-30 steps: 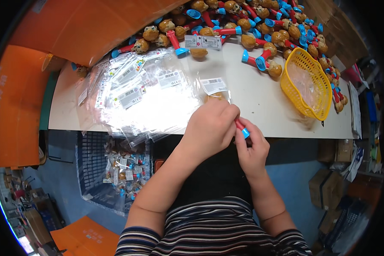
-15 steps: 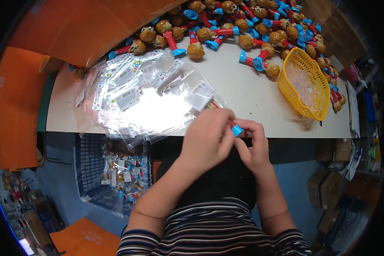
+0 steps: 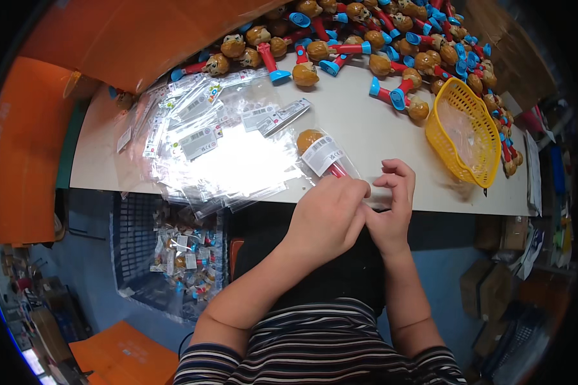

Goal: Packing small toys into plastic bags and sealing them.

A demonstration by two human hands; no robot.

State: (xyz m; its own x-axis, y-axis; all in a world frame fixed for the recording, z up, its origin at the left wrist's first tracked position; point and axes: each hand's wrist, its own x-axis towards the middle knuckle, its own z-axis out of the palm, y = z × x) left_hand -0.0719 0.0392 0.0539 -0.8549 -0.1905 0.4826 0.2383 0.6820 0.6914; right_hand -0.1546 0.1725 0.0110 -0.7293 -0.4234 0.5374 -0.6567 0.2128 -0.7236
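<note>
And here's the left hand (image 3: 332,208), fingers bunched and clamped on the lower end of a clear bag (image 3: 345,160) with a toy (image 3: 309,140) inside! The toy sits just beyond those knuckles, tilted, its brown head up and away to the left, its red stem running down into the grip. A white label (image 3: 323,156) crosses it below the head.

Right hand (image 3: 395,204) now, close in beside the left: thumb tip right up at the left fingertips, thumb and fingers parted, the fingers curled and raised. Whether it touches the plastic, I can't tell.

Left of the hands, a glaring spread of flat bags (image 3: 199,146) covers the counter (image 3: 376,147), some poking over its near edge. Well beyond the hands, what a crowd: a heap of loose toys (image 3: 425,62), brown heads, red stems, blue feet, all tumbled together! A yellow basket (image 3: 444,149) stands to the right, beyond the right hand, clear plastic (image 3: 459,125) in it.

Down below and left of the hands, a blue crate (image 3: 127,256) holds bagged toys (image 3: 187,260). Out at the far left, an orange box (image 3: 19,154).
</note>
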